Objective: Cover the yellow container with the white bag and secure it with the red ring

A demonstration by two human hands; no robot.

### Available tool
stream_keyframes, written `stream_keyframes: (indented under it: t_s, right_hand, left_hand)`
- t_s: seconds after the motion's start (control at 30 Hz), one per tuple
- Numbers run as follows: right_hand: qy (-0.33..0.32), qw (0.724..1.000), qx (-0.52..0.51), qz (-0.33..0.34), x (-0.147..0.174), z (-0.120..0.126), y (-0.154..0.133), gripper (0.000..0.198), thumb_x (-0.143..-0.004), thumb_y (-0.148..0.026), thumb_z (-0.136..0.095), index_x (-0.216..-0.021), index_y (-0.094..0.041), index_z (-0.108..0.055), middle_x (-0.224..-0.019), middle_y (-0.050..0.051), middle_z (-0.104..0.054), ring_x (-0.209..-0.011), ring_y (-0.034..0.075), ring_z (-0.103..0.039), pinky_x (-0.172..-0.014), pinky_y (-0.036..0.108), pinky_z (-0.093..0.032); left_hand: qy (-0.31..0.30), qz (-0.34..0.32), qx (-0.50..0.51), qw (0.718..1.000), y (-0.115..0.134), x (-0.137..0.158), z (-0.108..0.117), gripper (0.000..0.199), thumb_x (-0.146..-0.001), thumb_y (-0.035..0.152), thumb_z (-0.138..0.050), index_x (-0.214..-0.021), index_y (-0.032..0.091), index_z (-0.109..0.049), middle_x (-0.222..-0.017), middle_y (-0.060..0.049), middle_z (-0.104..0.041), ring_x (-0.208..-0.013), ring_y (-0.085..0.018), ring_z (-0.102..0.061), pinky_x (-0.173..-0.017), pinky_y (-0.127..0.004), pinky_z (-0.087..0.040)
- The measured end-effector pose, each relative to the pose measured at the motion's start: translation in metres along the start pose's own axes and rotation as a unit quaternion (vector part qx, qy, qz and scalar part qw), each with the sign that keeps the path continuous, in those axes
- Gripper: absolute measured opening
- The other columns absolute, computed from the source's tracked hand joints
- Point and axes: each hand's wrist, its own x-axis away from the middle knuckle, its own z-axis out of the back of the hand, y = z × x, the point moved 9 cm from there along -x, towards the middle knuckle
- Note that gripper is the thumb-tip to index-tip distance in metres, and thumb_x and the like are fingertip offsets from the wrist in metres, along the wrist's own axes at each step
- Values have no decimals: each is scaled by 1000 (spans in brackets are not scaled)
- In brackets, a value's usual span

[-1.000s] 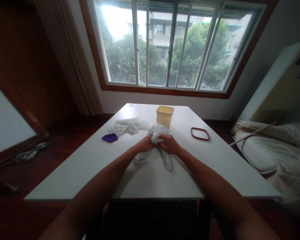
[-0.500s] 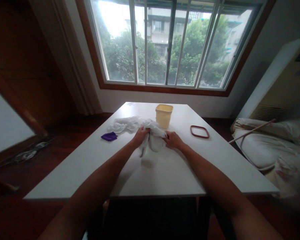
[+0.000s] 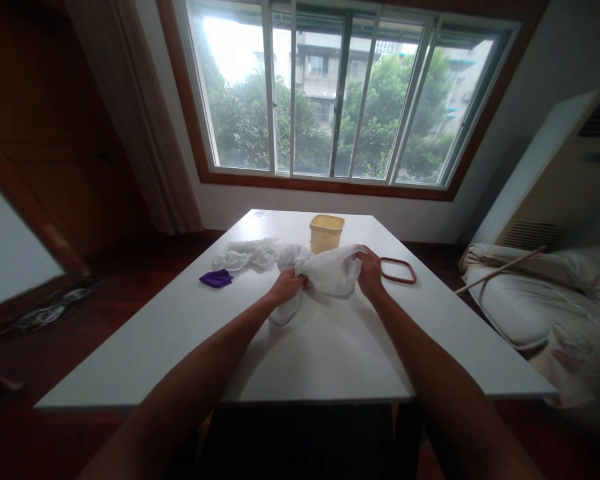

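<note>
A thin, whitish plastic bag [image 3: 333,272] is stretched between my two hands above the white table [image 3: 320,360]. My left hand [image 3: 289,285] is closed on its gathered middle, and loose folds hang below the fingers. At the bag's right end, my right hand [image 3: 370,268] grips the edge. Just behind the bag stands a yellow plastic bin [image 3: 326,233], its lower part hidden by the bag. To the right of my right hand lies a reddish-brown rounded square ring [image 3: 399,281], apart from the bin.
More crumpled white plastic [image 3: 247,255] lies on the table's left, beside a folded purple cloth [image 3: 217,279]. Beyond the table is a wide window [image 3: 315,107]. On the right are a covered cushion-like heap with a stick [image 3: 503,269] and a tall air conditioner [image 3: 555,180].
My right hand has moved right and slightly up, pulling the bag out wider. My left hand has shifted a little right and down while keeping hold of it.
</note>
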Motion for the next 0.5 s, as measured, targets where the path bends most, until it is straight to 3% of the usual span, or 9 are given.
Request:
stream_keyframes:
  t_s: [0.1,0.2,0.37,0.5]
  right_hand:
    - [33,999,-15,-15,-6,15,4,17,-82,-37,-43,-77,-21,-48,-71,1,-55,-66,15,-51,-63,27,-44]
    - [15,999,-39,-5,-9,14,3,23,-83,-39,-43,-89,-20,-56,-87,5,-64,-80,19,-60,-72,30,-48]
    - [-124,984,-123,-19,3,-23,-8,49,-88,-55,-47,-125,-25,-54,-128,9,-63,-111,23,-62,-93,39,-49]
    - [-244,945,-192,-107,25,-56,-2,51,-75,-45,-66,-120,-22,-62,-116,9,-70,-105,26,-67,-91,41,-52]
  left_hand:
    - [-41,-7,-20,999,4,6,-12,25,-76,35,-60,-60,16,-62,-61,-2,-59,-64,-17,-53,-67,-29,-41]
    - [-104,-31,-82,991,11,16,-33,26,-74,42,-66,-63,19,-63,-62,-2,-60,-65,-19,-55,-64,-28,-39]
    - [-131,-90,-175,972,27,33,-61,43,-76,56,-67,-54,21,-58,-51,-3,-52,-53,-18,-51,-58,-30,-37]
    - [-197,-112,-169,959,37,46,-80,46,-87,57,-54,-66,19,-69,-61,-6,-63,-59,-20,-58,-63,-31,-41]
